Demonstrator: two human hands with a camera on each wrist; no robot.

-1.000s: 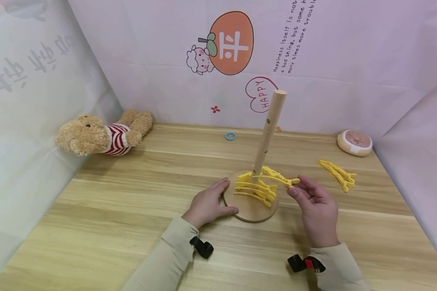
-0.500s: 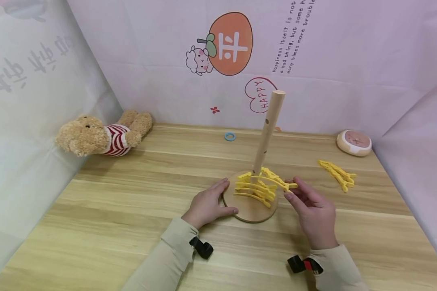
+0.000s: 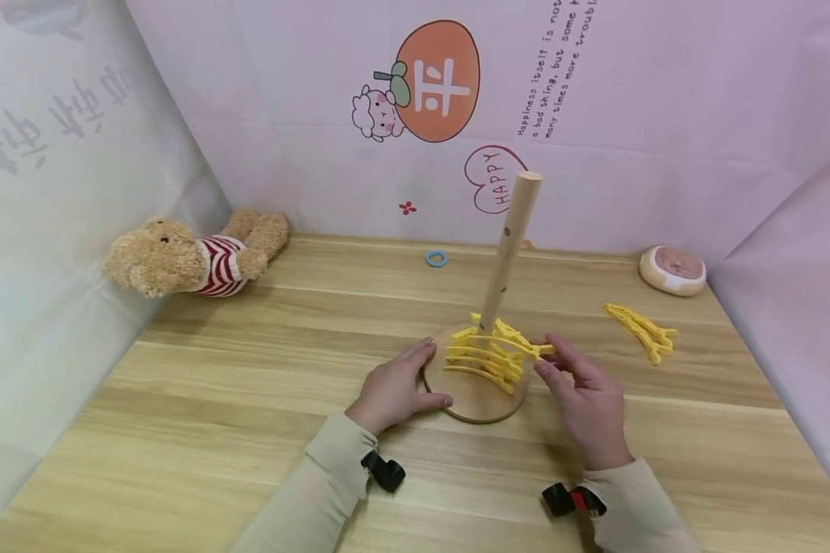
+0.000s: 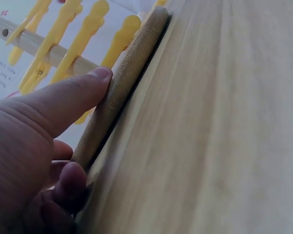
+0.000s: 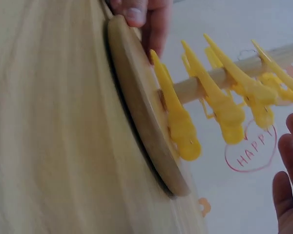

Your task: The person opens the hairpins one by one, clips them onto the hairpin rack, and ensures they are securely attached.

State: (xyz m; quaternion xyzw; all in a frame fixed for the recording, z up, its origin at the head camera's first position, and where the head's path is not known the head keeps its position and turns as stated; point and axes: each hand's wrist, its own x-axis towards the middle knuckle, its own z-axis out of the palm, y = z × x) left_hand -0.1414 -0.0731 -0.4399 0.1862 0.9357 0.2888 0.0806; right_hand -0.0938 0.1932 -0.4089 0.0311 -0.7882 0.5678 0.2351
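A wooden stand has an upright post [image 3: 508, 246] on a round base [image 3: 476, 407]. My left hand [image 3: 396, 390] holds the base at its left rim, the thumb on the near side in the left wrist view. Several yellow hair clips [image 5: 183, 134] sit one above another around the lower post. My right hand [image 3: 593, 411] pinches the tail of the topmost hair clip [image 3: 534, 352] between thumb and fingers. This clip's jaws are parted, with the post between them. In the right wrist view, part of the right hand is cut off by the frame.
Loose yellow clips [image 3: 642, 332] lie on the table to the right. A blue ring [image 3: 436, 259] and a round pink-topped object [image 3: 674, 271] are near the back edge. A teddy bear [image 3: 180, 257] lies at the back left, by the cloth wall.
My right hand has moved a little left with the pinched clip, which reaches further past the post. The left hand and the stand have stayed in place.
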